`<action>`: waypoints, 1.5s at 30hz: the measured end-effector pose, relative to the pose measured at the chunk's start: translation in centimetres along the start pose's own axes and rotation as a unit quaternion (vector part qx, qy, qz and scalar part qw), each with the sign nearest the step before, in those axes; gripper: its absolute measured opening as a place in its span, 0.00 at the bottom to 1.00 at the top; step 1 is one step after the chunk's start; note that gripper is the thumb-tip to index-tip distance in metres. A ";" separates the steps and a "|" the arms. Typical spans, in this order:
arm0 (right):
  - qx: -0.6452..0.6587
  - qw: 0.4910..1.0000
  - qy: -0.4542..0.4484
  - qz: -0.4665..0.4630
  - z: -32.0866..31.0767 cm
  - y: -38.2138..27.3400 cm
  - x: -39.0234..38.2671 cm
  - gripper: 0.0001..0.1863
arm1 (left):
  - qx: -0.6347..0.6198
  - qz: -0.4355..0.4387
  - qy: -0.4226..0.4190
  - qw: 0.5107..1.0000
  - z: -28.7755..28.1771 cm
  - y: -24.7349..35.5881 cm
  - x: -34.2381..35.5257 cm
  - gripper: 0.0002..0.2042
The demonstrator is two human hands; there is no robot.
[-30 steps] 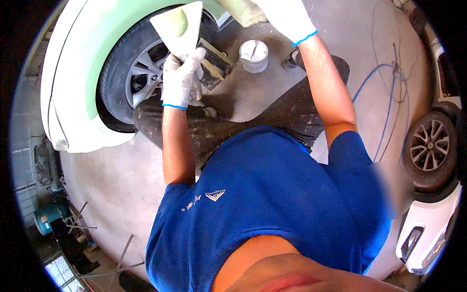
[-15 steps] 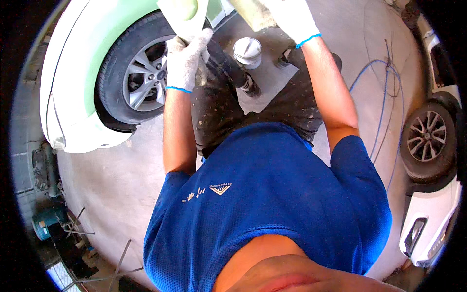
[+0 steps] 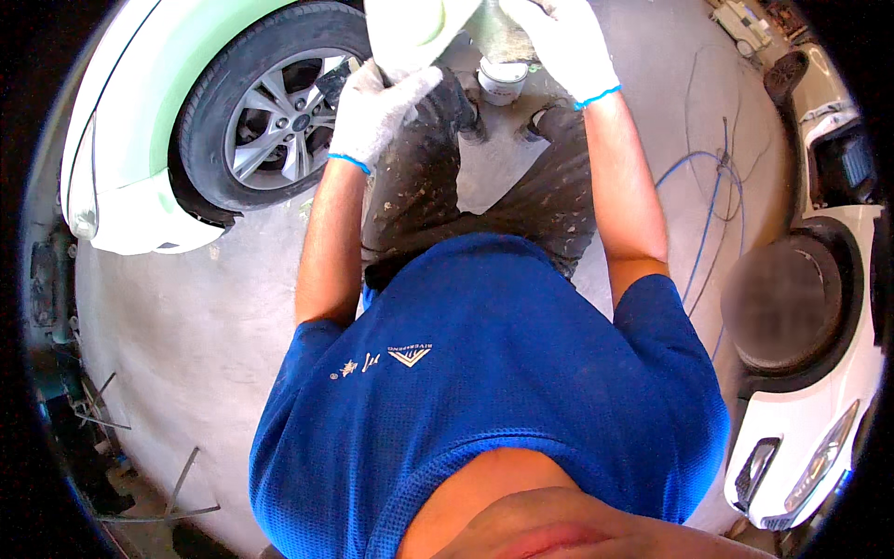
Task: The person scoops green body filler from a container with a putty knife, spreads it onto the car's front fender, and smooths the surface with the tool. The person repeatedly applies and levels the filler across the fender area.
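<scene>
My left hand (image 3: 374,110), in a white glove with a blue cuff, grips a pale board (image 3: 384,28) near its lower end. A smooth mound of light green putty (image 3: 424,20) lies on the board. My right hand (image 3: 570,47), gloved the same way, is closed on a flat spreader (image 3: 503,39) smeared with pale green putty. The spreader's left side comes close to the board's right edge; whether they touch I cannot tell. The upper ends of both tools run out of the picture. A dark object shows behind my left hand, too unclear to name.
A car's white and light green fender with its wheel (image 3: 300,123) stands at my left. Beyond my knees sits a white tub (image 3: 503,82). A blue hose (image 3: 700,191) loops over the grey floor at right, near another white car (image 3: 815,419). Thin metal rods (image 3: 182,484) lie lower left.
The board and my left hand have shifted right, toward the spreader, and the gap between the two tools has narrowed. The whole view has turned slightly, so the wheel and tub sit differently.
</scene>
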State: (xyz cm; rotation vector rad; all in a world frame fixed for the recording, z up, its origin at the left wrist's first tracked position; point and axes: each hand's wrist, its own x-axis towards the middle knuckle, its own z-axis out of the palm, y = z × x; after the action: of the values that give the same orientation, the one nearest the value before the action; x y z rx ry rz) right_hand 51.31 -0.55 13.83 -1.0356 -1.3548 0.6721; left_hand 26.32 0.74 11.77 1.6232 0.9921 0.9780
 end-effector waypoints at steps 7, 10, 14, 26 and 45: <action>0.146 0.989 -0.026 0.024 -1.0 -0.7 0.5 0.15 | -0.272 0.007 0.010 0.962 -0.4 -2.1 2.0 0.08; 0.310 0.937 -0.094 0.129 -0.6 2.7 -2.1 0.17 | -0.310 -0.007 -0.007 0.951 1.0 -3.2 3.7 0.15; 0.388 0.889 -0.102 0.222 0.8 4.0 -5.5 0.17 | -0.267 0.037 -0.071 0.960 4.4 -5.1 7.0 0.21; 0.148 0.964 0.056 0.214 -17.7 15.3 3.0 0.16 | -0.232 -0.263 -0.087 0.933 20.5 -19.8 19.5 0.13; 0.120 0.899 0.295 0.302 -44.8 30.6 24.5 0.22 | 0.205 -0.282 -0.455 0.819 43.9 -21.3 24.7 0.13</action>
State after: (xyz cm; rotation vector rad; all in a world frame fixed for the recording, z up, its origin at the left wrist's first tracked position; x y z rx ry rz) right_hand 103.73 24.96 1.76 -1.3268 -0.3972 0.8585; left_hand 72.15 14.27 -14.78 1.6810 0.9071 -0.4559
